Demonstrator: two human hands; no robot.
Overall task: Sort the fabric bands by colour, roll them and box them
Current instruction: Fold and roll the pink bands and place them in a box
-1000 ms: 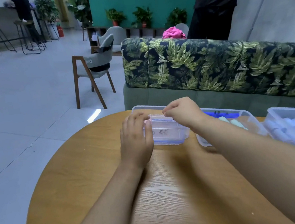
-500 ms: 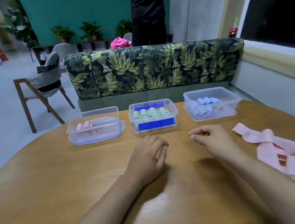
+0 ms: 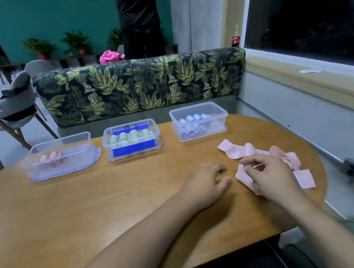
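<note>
So pink bands (image 3: 269, 163) heaped loose at the desk's (image 3: 92, 209) right edge | right hand (image 3: 266, 174) grip pinched on 1 fold | left hand (image 3: 206, 183) relaxed, empty | soft, light, floppy stuff: probably best taken by a free end

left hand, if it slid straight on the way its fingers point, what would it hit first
Probably the loose pink bands. The left hand lies on the table with fingers aimed right, towards the near edge of that pile, where the right hand is pinching; depth is uncertain.

Pale pink bands (image 3: 265, 161), green-leaf-patterned sofa (image 3: 139, 85), wood-grain table (image 3: 92, 209)
</note>
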